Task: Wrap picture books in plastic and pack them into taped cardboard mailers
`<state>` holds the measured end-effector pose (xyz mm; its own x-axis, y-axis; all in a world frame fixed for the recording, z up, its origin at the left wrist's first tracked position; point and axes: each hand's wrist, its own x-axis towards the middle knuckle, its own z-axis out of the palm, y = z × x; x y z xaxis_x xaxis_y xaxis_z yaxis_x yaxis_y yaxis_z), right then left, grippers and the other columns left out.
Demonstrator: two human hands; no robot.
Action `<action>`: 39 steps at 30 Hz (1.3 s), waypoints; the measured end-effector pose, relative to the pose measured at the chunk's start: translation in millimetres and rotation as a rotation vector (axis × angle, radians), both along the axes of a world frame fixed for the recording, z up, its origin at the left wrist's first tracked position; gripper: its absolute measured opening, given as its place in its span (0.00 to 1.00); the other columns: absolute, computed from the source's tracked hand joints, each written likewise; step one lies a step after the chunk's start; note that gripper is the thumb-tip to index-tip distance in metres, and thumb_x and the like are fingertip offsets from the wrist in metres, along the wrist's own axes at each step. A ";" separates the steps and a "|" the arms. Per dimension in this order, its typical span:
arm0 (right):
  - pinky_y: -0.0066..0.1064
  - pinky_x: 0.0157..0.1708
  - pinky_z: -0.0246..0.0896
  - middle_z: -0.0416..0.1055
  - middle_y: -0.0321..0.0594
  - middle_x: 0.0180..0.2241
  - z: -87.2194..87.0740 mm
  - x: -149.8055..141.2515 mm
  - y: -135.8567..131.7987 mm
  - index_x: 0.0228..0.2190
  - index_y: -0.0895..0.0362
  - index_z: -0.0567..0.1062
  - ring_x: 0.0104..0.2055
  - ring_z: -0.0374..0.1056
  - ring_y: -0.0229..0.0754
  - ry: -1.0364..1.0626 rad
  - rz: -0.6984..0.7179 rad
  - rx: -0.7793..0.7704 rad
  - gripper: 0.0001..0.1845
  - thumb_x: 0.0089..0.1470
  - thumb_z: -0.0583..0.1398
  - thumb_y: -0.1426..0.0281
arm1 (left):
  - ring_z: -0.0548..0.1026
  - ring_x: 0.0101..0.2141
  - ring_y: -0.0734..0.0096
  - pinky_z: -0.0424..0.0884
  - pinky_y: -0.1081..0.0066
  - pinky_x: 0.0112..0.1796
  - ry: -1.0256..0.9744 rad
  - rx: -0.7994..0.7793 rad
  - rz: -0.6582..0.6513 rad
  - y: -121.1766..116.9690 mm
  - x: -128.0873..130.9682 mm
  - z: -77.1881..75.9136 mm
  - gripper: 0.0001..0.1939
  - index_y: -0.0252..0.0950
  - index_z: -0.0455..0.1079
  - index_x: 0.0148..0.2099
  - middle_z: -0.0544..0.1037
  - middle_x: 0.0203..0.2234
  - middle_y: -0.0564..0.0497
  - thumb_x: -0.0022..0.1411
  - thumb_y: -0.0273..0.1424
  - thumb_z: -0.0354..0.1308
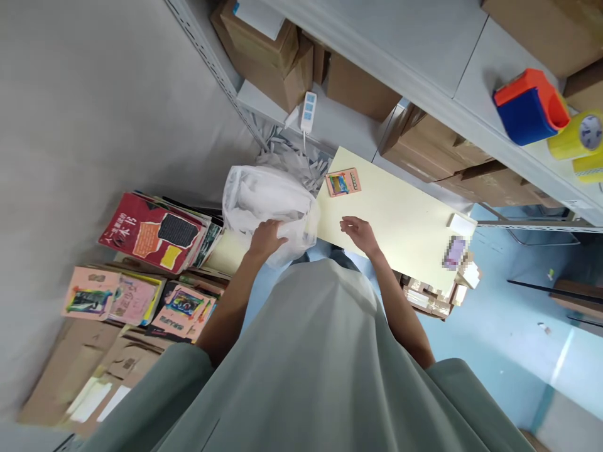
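Note:
My left hand (267, 240) is at the near edge of a white translucent plastic bag (301, 194), its thumb apart from the fingers. Whether the fingertips press on the plastic is hard to make out. The bag stands with its mouth spread wide and crumpled white plastic inside. Over the cream-coloured board (391, 213), my right hand (362, 235) hovers with fingers loosely bent and nothing visible between them. Beyond it, a small pink booklet (343, 182) with a colourful picture lies flat near the board's far left corner.
Stacks of books, topped by a red one (151, 232) and pink ones (89, 294), stand at left above cardboard boxes (94, 370). Shelves ahead hold cartons (360, 85), a power strip (308, 112), a tape dispenser (530, 110) and tape rolls (577, 135). A blurred purple item (455, 252) lies on the board's right.

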<state>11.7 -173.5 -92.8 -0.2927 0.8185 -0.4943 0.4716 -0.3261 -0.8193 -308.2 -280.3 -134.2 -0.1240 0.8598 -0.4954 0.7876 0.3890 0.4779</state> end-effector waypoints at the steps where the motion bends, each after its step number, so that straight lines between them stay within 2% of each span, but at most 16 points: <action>1: 0.41 0.52 0.81 0.88 0.45 0.47 0.9 -7.1 -5.0 0.49 0.54 0.84 0.45 0.86 0.47 -0.015 0.005 0.000 0.22 0.60 0.70 0.53 | 0.78 0.58 0.38 0.72 0.50 0.61 0.013 0.014 -0.002 -2.1 -1.2 -3.6 0.20 0.35 0.81 0.58 0.84 0.56 0.34 0.66 0.36 0.68; 3: 0.42 0.53 0.81 0.88 0.45 0.47 3.6 -20.8 -13.5 0.49 0.53 0.84 0.46 0.86 0.47 -0.038 0.020 0.017 0.21 0.62 0.70 0.53 | 0.80 0.53 0.42 0.73 0.51 0.58 0.018 0.055 -0.010 -3.4 -5.0 -5.9 0.14 0.37 0.83 0.53 0.86 0.51 0.35 0.72 0.35 0.60; 5: 0.43 0.54 0.81 0.88 0.46 0.48 7.4 -34.6 -20.0 0.50 0.53 0.84 0.48 0.86 0.48 -0.055 0.039 0.050 0.20 0.64 0.69 0.53 | 0.81 0.50 0.44 0.74 0.52 0.56 -0.003 0.107 -0.014 -2.0 -11.7 -2.3 0.17 0.37 0.84 0.51 0.87 0.48 0.36 0.75 0.34 0.54; 9: 0.44 0.55 0.81 0.87 0.47 0.52 16.4 -67.4 -26.2 0.52 0.52 0.85 0.51 0.85 0.49 -0.064 0.089 0.125 0.20 0.66 0.68 0.53 | 0.82 0.50 0.46 0.75 0.52 0.56 -0.113 0.272 0.048 6.0 -29.6 18.5 0.18 0.38 0.85 0.50 0.87 0.50 0.37 0.76 0.35 0.52; 11: 0.46 0.56 0.81 0.84 0.49 0.58 22.4 -86.7 -25.6 0.60 0.51 0.81 0.55 0.83 0.52 -0.067 0.107 0.178 0.27 0.64 0.69 0.54 | 0.82 0.50 0.48 0.76 0.55 0.56 -0.202 0.367 0.097 11.0 -36.7 34.4 0.17 0.39 0.85 0.49 0.88 0.50 0.39 0.76 0.37 0.55; 13: 0.49 0.59 0.80 0.76 0.52 0.68 31.1 -106.0 -22.5 0.70 0.49 0.74 0.65 0.77 0.56 -0.074 0.127 0.281 0.39 0.62 0.72 0.55 | 0.82 0.49 0.51 0.77 0.58 0.54 -0.299 0.449 0.126 15.8 -41.5 53.5 0.16 0.40 0.84 0.48 0.88 0.49 0.40 0.75 0.41 0.57; 16: 0.57 0.72 0.68 0.65 0.52 0.76 52.1 -130.0 -13.4 0.79 0.47 0.60 0.78 0.62 0.61 -0.080 0.215 0.478 0.52 0.62 0.73 0.55 | 0.83 0.48 0.55 0.77 0.62 0.52 -0.426 0.549 0.098 21.0 -46.1 87.0 0.16 0.40 0.82 0.46 0.87 0.46 0.43 0.75 0.45 0.59; 18: 0.60 0.77 0.59 0.64 0.51 0.76 71.3 -140.0 -5.1 0.81 0.47 0.53 0.80 0.57 0.62 -0.079 0.294 0.573 0.55 0.64 0.73 0.54 | 0.83 0.48 0.56 0.76 0.62 0.54 -0.471 0.589 0.053 22.5 -48.5 110.7 0.17 0.40 0.81 0.47 0.87 0.46 0.44 0.76 0.46 0.58; 20: 0.62 0.78 0.55 0.66 0.50 0.74 93.2 -144.2 3.7 0.81 0.46 0.54 0.79 0.59 0.62 -0.079 0.352 0.644 0.54 0.65 0.72 0.53 | 0.83 0.51 0.55 0.75 0.62 0.56 -0.484 0.604 0.009 22.2 -50.8 133.1 0.17 0.40 0.81 0.48 0.87 0.47 0.44 0.78 0.46 0.57; 22: 0.63 0.78 0.53 0.71 0.48 0.71 115.5 -143.3 11.2 0.77 0.45 0.63 0.76 0.63 0.62 -0.071 0.390 0.693 0.47 0.64 0.73 0.54 | 0.83 0.53 0.54 0.75 0.62 0.58 -0.486 0.602 -0.015 20.9 -52.0 152.1 0.19 0.39 0.80 0.50 0.87 0.49 0.44 0.79 0.46 0.54; 25: 0.58 0.72 0.63 0.81 0.45 0.57 144.1 -135.2 15.2 0.61 0.49 0.80 0.64 0.73 0.60 -0.030 0.394 0.688 0.28 0.63 0.73 0.54 | 0.83 0.55 0.53 0.75 0.62 0.58 -0.498 0.580 -0.009 19.4 -49.3 169.3 0.19 0.39 0.79 0.54 0.87 0.51 0.43 0.79 0.47 0.55; 28: 0.44 0.55 0.74 0.81 0.41 0.41 161.1 -122.2 10.6 0.43 0.52 0.84 0.49 0.76 0.52 0.020 0.288 0.612 0.17 0.65 0.69 0.52 | 0.82 0.57 0.51 0.76 0.61 0.59 -0.504 0.558 -0.016 23.2 -41.0 170.3 0.27 0.42 0.75 0.65 0.86 0.54 0.45 0.69 0.45 0.70; 30: 0.38 0.45 0.73 0.76 0.38 0.33 166.1 -110.4 6.6 0.35 0.53 0.83 0.40 0.73 0.47 0.032 0.171 0.572 0.20 0.65 0.68 0.49 | 0.83 0.57 0.52 0.76 0.61 0.59 -0.481 0.575 -0.028 30.4 -33.8 163.4 0.34 0.42 0.72 0.70 0.85 0.54 0.46 0.64 0.39 0.73; 32: 0.33 0.37 0.68 0.70 0.35 0.28 168.2 -94.6 4.4 0.30 0.53 0.80 0.35 0.68 0.43 0.012 0.029 0.569 0.25 0.64 0.68 0.45 | 0.83 0.54 0.54 0.76 0.62 0.58 -0.456 0.609 -0.042 41.3 -26.4 153.8 0.31 0.41 0.72 0.69 0.86 0.53 0.46 0.66 0.34 0.69; 36: 0.32 0.28 0.57 0.64 0.33 0.23 169.6 -47.5 5.3 0.25 0.52 0.72 0.29 0.62 0.40 -0.104 -0.232 0.617 0.34 0.63 0.67 0.37 | 0.84 0.47 0.55 0.75 0.65 0.52 -0.405 0.611 -0.091 70.1 -11.6 134.6 0.15 0.38 0.79 0.57 0.87 0.47 0.44 0.74 0.36 0.58; 39: 0.33 0.26 0.55 0.63 0.31 0.19 165.8 0.0 5.4 0.23 0.51 0.71 0.25 0.60 0.39 -0.182 -0.346 0.620 0.36 0.62 0.66 0.34 | 0.83 0.42 0.54 0.74 0.66 0.45 -0.348 0.547 -0.128 92.0 1.5 121.6 0.14 0.39 0.80 0.44 0.87 0.39 0.44 0.74 0.41 0.59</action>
<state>11.7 -168.2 73.0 0.0757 0.9944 0.0735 0.5716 0.0171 -0.8204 -306.7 -188.3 -12.6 0.0841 0.9962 0.0242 0.5751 -0.0683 0.8153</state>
